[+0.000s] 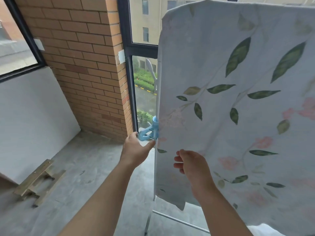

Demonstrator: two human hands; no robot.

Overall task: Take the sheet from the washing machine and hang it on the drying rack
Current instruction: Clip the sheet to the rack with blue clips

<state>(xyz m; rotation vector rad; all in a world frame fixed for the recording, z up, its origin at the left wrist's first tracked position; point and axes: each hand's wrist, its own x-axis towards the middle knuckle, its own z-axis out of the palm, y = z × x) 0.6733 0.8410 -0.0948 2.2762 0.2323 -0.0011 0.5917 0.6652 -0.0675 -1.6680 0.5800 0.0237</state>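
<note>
sheet (pixel 238 103) hangs draped over the top of the drying rack (pixel 180 220), flat down its left edge. we judge it light, limp, possibly damp, and best pinched at the side hem. left hand (pixel 136 150) spread wide, fingertips touching the blue clip (pixel 148 132) at that edge. right hand (pixel 192 167) curled against the cloth; we cannot tell if it grips.

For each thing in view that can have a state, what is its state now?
Sheet: hung over the rack, draping down flat.
Rack: standing, mostly covered by the sheet.
Clip: on the rack post, at the sheet's edge.
Left hand: touches the clip; grip unclear.
Right hand: fingers curled, in front of the sheet; hold unclear.
Stool: appears tipped over on the floor.
</note>
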